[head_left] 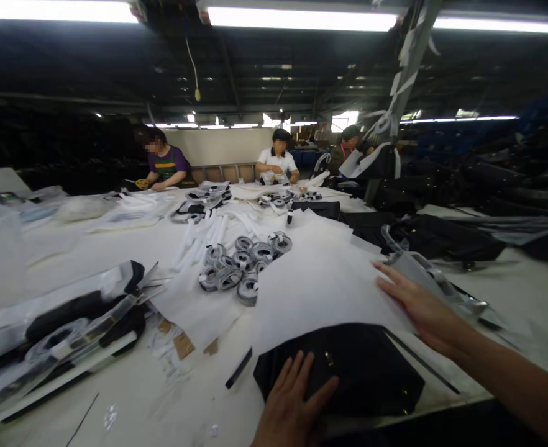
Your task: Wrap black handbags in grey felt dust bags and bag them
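A black bag with small gold-coloured metal fittings lies flat on the table in front of me. My left hand rests on its near left part, fingers spread. White paper sheets lie just beyond the bag, one overlapping its far edge. At the right edge of the sheets is my right hand, fingers stretched out; whether it presses on the paper or only hovers there, I cannot tell. Dark straps stick out on both sides of the bag.
Coiled grey-black straps are heaped beyond the bag's left. Bags wrapped in plastic lie at the left, near brown paper scraps. More black bags are at the right. Several people, including one in white, work across the table.
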The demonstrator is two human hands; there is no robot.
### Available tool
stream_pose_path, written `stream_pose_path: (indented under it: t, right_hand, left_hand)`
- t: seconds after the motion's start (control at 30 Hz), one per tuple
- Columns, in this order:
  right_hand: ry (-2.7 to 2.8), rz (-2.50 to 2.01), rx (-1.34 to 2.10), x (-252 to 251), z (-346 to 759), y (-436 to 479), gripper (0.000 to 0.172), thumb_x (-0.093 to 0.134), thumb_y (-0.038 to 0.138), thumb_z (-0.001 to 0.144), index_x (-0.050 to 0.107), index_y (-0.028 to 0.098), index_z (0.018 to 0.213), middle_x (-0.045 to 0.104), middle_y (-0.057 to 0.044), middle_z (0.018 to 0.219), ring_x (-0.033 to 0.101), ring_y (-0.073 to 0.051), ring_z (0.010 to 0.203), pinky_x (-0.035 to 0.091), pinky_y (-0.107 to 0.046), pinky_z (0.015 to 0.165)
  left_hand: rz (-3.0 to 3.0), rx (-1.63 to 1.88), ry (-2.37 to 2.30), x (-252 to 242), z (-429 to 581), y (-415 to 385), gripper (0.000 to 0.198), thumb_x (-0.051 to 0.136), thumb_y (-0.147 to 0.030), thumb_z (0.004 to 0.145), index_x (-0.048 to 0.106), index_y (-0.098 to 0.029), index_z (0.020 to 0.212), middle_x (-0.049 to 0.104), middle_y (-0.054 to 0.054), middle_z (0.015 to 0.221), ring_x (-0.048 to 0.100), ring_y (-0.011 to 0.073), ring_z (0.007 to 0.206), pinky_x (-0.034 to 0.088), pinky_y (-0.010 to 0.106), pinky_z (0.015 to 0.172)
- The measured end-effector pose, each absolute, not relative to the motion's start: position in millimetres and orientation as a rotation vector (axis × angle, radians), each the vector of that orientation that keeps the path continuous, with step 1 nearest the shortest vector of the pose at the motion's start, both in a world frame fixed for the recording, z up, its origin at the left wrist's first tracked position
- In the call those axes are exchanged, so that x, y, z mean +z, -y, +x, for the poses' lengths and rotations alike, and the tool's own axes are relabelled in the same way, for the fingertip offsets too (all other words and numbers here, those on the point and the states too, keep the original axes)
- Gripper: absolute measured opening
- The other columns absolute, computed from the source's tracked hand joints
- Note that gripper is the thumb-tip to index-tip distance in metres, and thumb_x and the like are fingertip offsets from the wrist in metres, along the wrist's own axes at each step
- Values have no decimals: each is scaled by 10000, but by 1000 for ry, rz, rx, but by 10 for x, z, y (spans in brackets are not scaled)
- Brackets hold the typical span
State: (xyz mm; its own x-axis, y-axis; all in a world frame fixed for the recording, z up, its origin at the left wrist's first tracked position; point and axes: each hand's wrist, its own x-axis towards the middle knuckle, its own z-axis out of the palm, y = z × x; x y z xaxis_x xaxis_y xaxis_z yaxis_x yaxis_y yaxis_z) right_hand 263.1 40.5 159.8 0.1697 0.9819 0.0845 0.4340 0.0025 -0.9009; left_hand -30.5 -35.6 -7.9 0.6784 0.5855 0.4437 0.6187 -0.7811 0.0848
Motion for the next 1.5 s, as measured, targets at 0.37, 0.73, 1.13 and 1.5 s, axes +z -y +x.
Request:
stream_pose_path:
  t: [0.37, 0.73, 1.13, 1.5]
  right_hand:
    - [2331, -1630, -226, 1120, 2641, 103, 476, 534, 239, 904, 595, 221, 1376, 265, -128, 1624, 371, -414, 1415, 349, -633, 1109]
    - [2856, -1199, 345, 729, 2342, 269, 712, 589, 495, 948, 310, 271, 1564, 363, -125, 1581, 329, -336, 1455, 280, -579, 1172]
    - [2869, -1091, 388, 576, 2476, 359, 585, 465, 288, 1027, 257, 335, 1572, 309, -53, 1611, 307, -259, 1473, 252, -537, 1203]
    - [2944, -1011, 443, 762, 2427, 230, 536, 496, 347, 1015, 355, 386, 1530, 237, -48, 1640, 289, -329, 1473, 219, -603, 1176]
  left_hand:
    - [-3115, -636, 1288, 235, -303, 476, 712, 670, -294, 860, 369, -393, 1496, 454, 52, 1498, 432, 295, 1376, 363, 495, 1159]
    - [-3142, -543, 1285, 361, -287, 508, 620, 619, -240, 910, 404, -418, 1464, 532, 33, 1408, 542, 249, 1210, 440, 420, 1052]
    - [-3179, -378, 1175, 310, -330, 433, 548, 658, -287, 911, 476, -378, 1419, 652, 33, 1295, 624, 239, 1148, 471, 392, 1026]
    - [-3133, -325, 1262, 249, -339, 507, 521, 591, -342, 954, 439, -419, 1446, 610, -5, 1385, 613, 233, 1223, 482, 399, 1052]
